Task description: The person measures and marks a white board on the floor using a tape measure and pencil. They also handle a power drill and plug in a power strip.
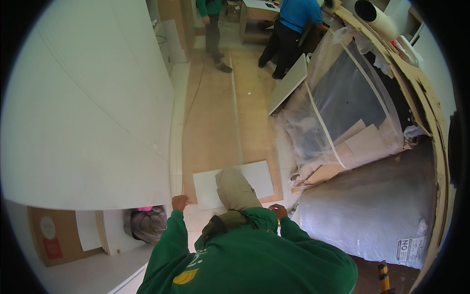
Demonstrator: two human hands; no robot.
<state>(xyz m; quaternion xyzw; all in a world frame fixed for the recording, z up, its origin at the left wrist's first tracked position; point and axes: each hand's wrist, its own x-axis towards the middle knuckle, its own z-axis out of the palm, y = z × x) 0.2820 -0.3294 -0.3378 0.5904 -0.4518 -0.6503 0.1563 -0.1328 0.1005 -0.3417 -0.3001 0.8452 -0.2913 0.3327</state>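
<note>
One white panel (263,180) lies across the near edge of two brown floor sheets (208,122), one leg over its middle; by the sheets' near left corner the left hand (179,202) has its fingers bent beside one thin dark cord (198,90), though I cannot tell whether it grips it. Just off their near right corner is the right hand (279,211), fingers partly curled, any hold unclear. Beyond the right edge stand two plastic-wrapped bundles (362,206), and near the far edge two co-workers (299,17).
</note>
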